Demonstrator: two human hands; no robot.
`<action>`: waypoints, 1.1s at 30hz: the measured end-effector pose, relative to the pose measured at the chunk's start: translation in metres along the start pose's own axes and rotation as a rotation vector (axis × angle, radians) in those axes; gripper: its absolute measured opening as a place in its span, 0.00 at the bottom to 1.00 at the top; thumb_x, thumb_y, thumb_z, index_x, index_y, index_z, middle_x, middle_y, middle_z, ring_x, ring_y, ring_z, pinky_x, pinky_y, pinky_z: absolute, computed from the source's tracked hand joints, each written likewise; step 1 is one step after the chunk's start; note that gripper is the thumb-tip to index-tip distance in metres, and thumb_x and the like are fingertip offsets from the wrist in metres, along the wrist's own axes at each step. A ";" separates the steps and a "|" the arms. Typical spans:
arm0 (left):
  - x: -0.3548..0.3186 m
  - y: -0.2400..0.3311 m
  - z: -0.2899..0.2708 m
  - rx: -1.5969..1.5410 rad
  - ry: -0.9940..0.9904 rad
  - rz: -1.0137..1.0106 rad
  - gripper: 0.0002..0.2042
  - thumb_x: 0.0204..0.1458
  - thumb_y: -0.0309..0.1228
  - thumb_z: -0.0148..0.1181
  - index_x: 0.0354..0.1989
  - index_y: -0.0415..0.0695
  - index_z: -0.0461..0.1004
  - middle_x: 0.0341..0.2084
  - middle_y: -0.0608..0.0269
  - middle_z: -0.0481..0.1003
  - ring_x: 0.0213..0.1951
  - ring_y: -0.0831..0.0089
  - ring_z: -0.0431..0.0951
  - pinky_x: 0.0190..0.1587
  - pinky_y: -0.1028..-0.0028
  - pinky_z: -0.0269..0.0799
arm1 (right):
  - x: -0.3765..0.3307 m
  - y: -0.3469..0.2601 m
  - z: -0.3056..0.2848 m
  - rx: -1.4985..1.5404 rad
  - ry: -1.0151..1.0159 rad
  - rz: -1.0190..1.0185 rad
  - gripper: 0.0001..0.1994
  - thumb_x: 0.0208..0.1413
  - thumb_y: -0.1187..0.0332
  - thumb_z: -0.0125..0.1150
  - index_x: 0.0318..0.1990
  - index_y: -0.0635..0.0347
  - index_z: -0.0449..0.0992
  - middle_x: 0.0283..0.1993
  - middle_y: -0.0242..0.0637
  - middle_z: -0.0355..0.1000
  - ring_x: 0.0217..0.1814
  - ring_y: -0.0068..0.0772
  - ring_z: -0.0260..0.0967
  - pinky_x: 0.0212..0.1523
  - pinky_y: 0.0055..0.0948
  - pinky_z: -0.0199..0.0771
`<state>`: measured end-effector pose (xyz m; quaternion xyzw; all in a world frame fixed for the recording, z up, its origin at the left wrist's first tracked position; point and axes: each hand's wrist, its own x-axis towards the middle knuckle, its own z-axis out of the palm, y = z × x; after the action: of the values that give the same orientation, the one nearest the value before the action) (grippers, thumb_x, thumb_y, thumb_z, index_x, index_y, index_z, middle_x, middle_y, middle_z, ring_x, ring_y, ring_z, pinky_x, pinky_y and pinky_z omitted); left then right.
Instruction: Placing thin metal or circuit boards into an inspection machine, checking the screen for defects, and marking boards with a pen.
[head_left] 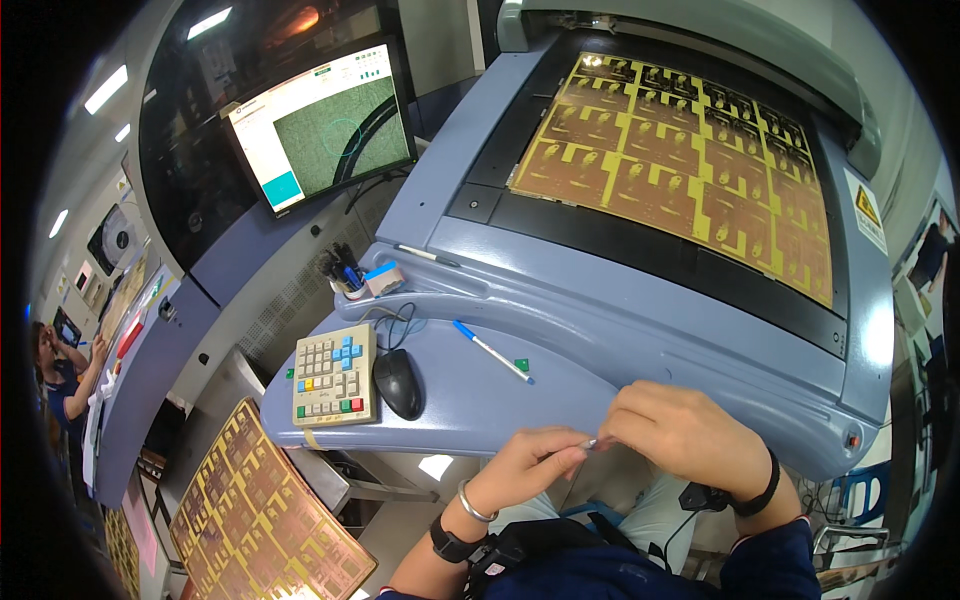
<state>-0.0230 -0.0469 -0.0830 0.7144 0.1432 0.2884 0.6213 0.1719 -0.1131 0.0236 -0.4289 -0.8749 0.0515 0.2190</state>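
Where the two hands meet, in the lower centre of the frame just off the near edge of the blue-grey surface (570,385), a small pale item (590,444) is observed. The left hand (532,466) is closed narrow, thumb and forefinger pinching this item. The right hand (668,430) has its fingers curled beside it; whether they also grip it cannot be told, and the item's kind is too small to make out.

On the surface, left of centre, lie a beige keypad (335,378) with coloured keys and, just beside it, a black mouse (399,385). A white pen (495,352) with blue ends rests near the middle, a small green piece (521,365) close to its lower end. A blue-and-white block (383,279) sits next to a cup of pens (350,283).

At upper right, a gold-and-copper patterned sheet (655,187) lies on the machine's black bed (487,200). A similar panel (275,510) slants at lower left. The lit monitor (340,130) stands at upper left.
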 end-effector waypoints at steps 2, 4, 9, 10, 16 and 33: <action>0.001 0.003 0.000 0.012 -0.003 0.000 0.10 0.58 0.32 0.52 0.42 0.41 0.76 0.17 0.69 0.69 0.22 0.81 0.66 0.27 0.79 0.63 | 0.000 0.000 0.000 0.013 0.007 -0.007 0.05 0.45 0.73 0.54 0.31 0.60 0.69 0.30 0.36 0.64 0.33 0.37 0.68 0.31 0.30 0.70; 0.001 0.003 0.000 0.025 -0.003 0.000 0.10 0.58 0.32 0.52 0.42 0.41 0.76 0.18 0.68 0.69 0.22 0.81 0.66 0.27 0.79 0.63 | 0.001 -0.001 0.000 0.023 0.017 -0.007 0.05 0.46 0.72 0.54 0.31 0.60 0.69 0.30 0.37 0.64 0.33 0.38 0.68 0.32 0.30 0.70; 0.002 -0.002 0.001 0.004 -0.010 0.000 0.10 0.58 0.31 0.52 0.41 0.41 0.76 0.18 0.68 0.69 0.23 0.80 0.66 0.27 0.78 0.63 | 0.001 0.000 0.000 0.059 -0.003 -0.010 0.05 0.48 0.71 0.54 0.33 0.60 0.69 0.31 0.37 0.66 0.34 0.38 0.68 0.33 0.31 0.70; 0.001 -0.001 0.002 0.005 -0.013 0.002 0.10 0.58 0.31 0.52 0.41 0.41 0.76 0.18 0.68 0.69 0.23 0.80 0.66 0.27 0.78 0.63 | 0.000 0.001 0.000 0.062 -0.022 -0.020 0.05 0.49 0.71 0.54 0.34 0.60 0.70 0.32 0.37 0.67 0.35 0.39 0.69 0.33 0.31 0.71; -0.002 -0.004 -0.005 0.005 -0.037 -0.043 0.10 0.58 0.30 0.51 0.42 0.40 0.75 0.19 0.69 0.69 0.24 0.82 0.66 0.27 0.79 0.62 | 0.001 0.008 0.012 0.236 0.047 0.084 0.08 0.52 0.66 0.57 0.37 0.60 0.72 0.33 0.39 0.70 0.36 0.40 0.70 0.35 0.33 0.71; -0.003 0.004 0.001 -0.358 -0.121 -0.208 0.13 0.60 0.32 0.47 0.45 0.36 0.72 0.30 0.68 0.71 0.29 0.83 0.64 0.31 0.82 0.61 | -0.007 0.033 0.063 0.827 0.085 0.094 0.08 0.53 0.69 0.59 0.37 0.64 0.76 0.41 0.38 0.73 0.41 0.30 0.71 0.44 0.27 0.70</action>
<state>-0.0250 -0.0502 -0.0794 0.5902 0.1253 0.2002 0.7720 0.1727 -0.0920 -0.0445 -0.3462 -0.7501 0.3905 0.4062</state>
